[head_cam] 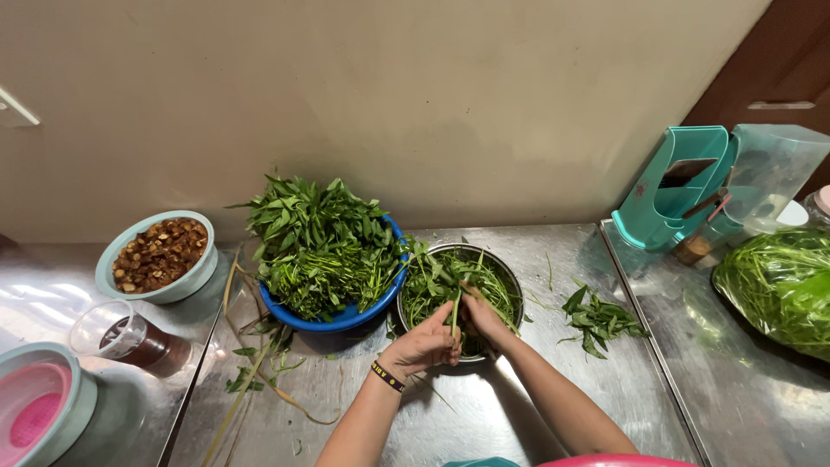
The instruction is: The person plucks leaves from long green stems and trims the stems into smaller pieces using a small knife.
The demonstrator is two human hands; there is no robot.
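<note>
Left hand (pixel 424 344) and right hand (pixel 484 318) pinch one thin green stem (pixel 455 313) over the round steel bowl of cut greens (pixel 512 278). Best snap short, over the bowl. Beyond: the heaped blue plastic basin of leafy stalks (pixel 346 320).

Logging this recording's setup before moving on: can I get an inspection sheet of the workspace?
Surface: steel counter, loose leaves and stems scattered on it.
Job's things: green stem held over a metal bowl of greens; blue bowl heaped with leafy greens beside it.
Clutter: bowl of brown pieces, plastic cup, pink-lined tub, bagged greens, teal holder.
Grippers: left hand and right hand both pinch the stem.
Cables: nothing seen.
Surroundings: plain wall.
</note>
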